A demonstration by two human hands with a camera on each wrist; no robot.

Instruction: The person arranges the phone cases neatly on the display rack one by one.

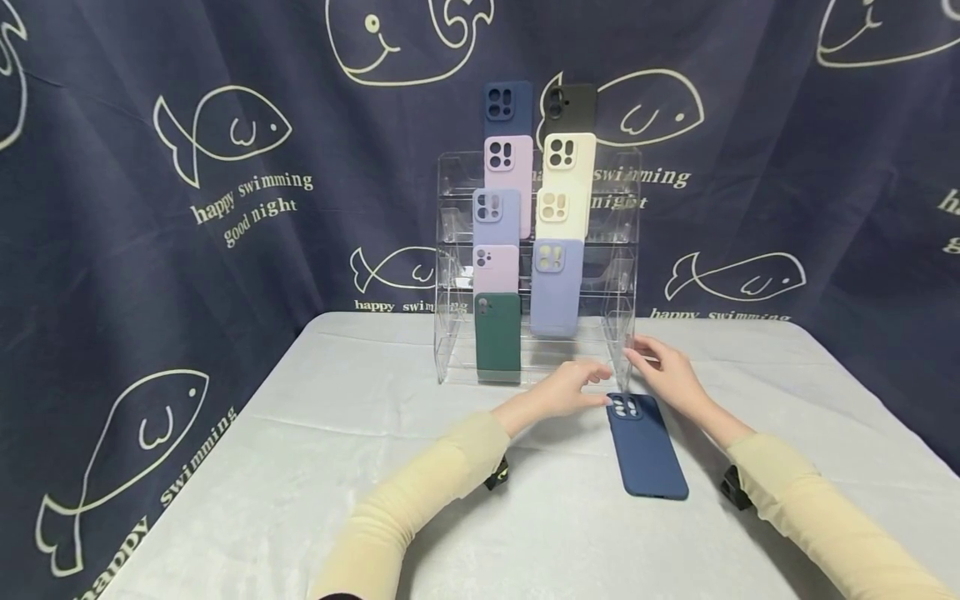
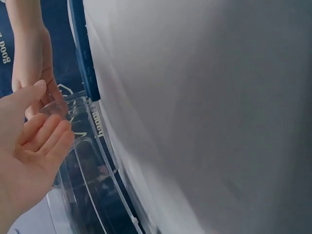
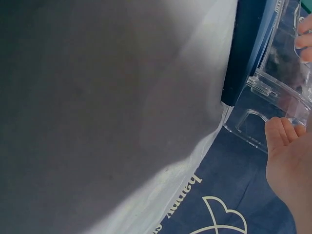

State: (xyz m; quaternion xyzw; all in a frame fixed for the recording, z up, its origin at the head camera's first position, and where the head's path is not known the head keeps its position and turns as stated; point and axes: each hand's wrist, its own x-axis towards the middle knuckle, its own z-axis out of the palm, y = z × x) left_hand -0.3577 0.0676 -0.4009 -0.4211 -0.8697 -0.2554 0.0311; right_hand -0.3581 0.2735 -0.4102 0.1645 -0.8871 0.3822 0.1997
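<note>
A clear tiered display rack holds several phone cases. At its lower front right corner, my left hand has thumb and fingers apart, nothing between them. My right hand is at the rack's right side panel, its fingertips at the clear plastic; whether they press on it cannot be told. A dark blue phone case lies on the table between my forearms, camera cutouts toward the rack. The left wrist view shows my left fingers loosely extended beside the clear plastic. In the right wrist view, my right fingers lie along the side panel.
On the rack's left column stand a green case, a pink case and others above. The right column has a lavender case, cream cases and a black case. Behind the white-covered table hangs a fish-print curtain.
</note>
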